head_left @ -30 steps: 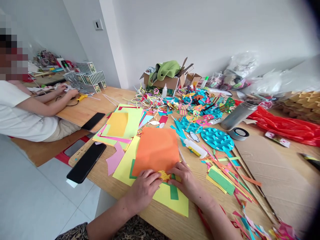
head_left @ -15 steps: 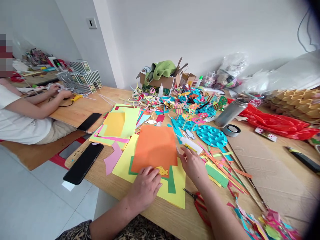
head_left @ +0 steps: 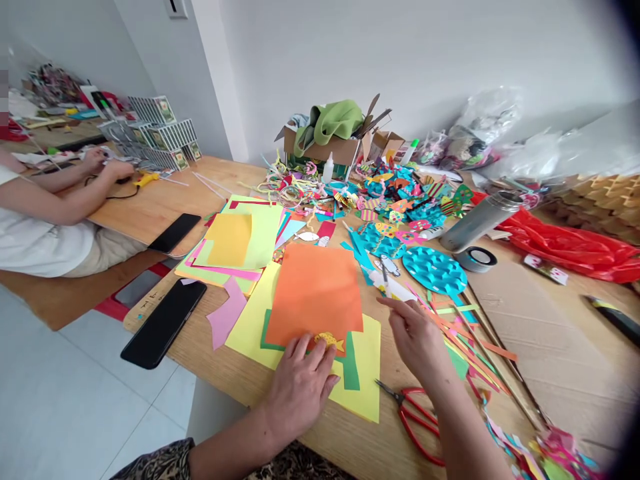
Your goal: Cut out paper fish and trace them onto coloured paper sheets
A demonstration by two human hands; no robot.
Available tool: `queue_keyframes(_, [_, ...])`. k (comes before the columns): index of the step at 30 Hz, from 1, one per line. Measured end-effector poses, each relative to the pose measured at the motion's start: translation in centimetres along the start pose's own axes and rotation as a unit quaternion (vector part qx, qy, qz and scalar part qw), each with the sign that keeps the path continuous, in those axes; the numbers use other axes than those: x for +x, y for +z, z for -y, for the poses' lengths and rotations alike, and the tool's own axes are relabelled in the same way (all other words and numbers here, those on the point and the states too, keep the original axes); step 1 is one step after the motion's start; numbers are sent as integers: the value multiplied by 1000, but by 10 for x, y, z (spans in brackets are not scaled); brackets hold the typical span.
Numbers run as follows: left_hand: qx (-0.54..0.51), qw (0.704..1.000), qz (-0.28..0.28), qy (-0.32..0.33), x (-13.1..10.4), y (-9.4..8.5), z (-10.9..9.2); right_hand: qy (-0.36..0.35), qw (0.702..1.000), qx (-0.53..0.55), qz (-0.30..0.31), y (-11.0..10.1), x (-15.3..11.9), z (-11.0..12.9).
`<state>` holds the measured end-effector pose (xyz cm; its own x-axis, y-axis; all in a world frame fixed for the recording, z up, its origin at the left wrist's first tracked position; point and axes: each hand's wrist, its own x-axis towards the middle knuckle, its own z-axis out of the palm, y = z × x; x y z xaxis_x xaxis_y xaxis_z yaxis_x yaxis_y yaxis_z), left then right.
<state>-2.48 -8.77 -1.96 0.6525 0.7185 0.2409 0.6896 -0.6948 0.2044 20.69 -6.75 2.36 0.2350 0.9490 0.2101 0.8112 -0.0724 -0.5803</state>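
Note:
My left hand (head_left: pixel 303 383) lies with spread fingers on the lower edge of an orange paper sheet (head_left: pixel 315 287), touching a small yellow dotted fish cutout (head_left: pixel 330 341). Beneath the orange sheet are a green paper piece (head_left: pixel 351 370) and a larger yellow sheet (head_left: pixel 367 400). To the right of the orange sheet, my right hand (head_left: pixel 417 340) is closed around a slim pen (head_left: pixel 385 277), its far end pointing up and away. A white glue bottle (head_left: pixel 400 289) lies just beyond that hand. Red-handled scissors (head_left: pixel 417 420) rest beside my right forearm.
Coloured paper sheets (head_left: pixel 265 233) and two black phones (head_left: pixel 163 327) are on the left. Behind lie many paper fish and a blue textured disc (head_left: pixel 434 270). A steel flask (head_left: pixel 480 220), tape roll (head_left: pixel 477 259) and cardboard (head_left: pixel 540 333) occupy the right. A co-worker (head_left: pixel 45 220) sits at left.
My right hand has moved right with the pen, away from the orange sheet's edge. My left hand stays on the sheet by the fish. The camera view has shifted slightly.

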Motion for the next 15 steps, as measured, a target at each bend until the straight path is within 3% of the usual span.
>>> queue_keyframes(2, [12, 1000, -1, -4, -1, 0, -2, 19, 987, 160, 12, -8, -6, 6])
queue_keyframes(5, [31, 999, 5, -16, -1, 2, -7, 7, 931, 363, 41, -9, -14, 15])
queue_keyframes(11, [66, 997, -15, -24, -2, 9, -17, 79, 883, 459, -61, 18, -20, 25])
queue_keyframes(15, [70, 997, -37, -18, -3, 14, -18, 154, 812, 561, -35, 31, -16, 30])
